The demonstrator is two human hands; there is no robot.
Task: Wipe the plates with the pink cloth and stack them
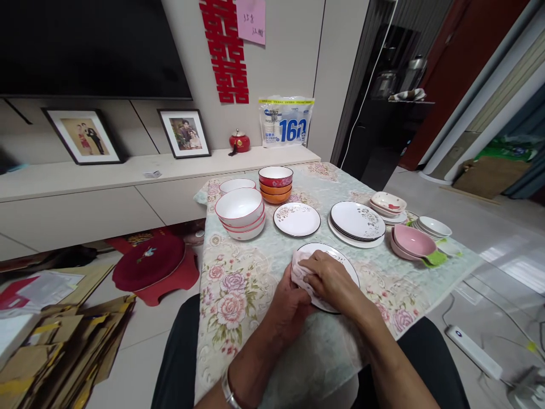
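A white plate point(348, 270) with a dark rim and a floral print is in front of me, at the near side of the table. My left hand point(290, 301) grips its left edge, thumb over the rim; the fingers underneath are hidden. In my right hand point(330, 279) is a crumpled white cloth point(300, 267), pressed against the plate's left part. Just beyond lies a single floral plate point(297, 219). To its right a stack of similar plates point(357, 220) rests on the tablecloth.
White bowls with red rims point(239, 208) are stacked at the left, beside red and orange bowls point(276, 184). Pink bowls point(413, 241), small white bowls point(433, 226) and patterned dishes point(388, 202) stand at the right. The floral tablecloth point(234, 284) covers the table.
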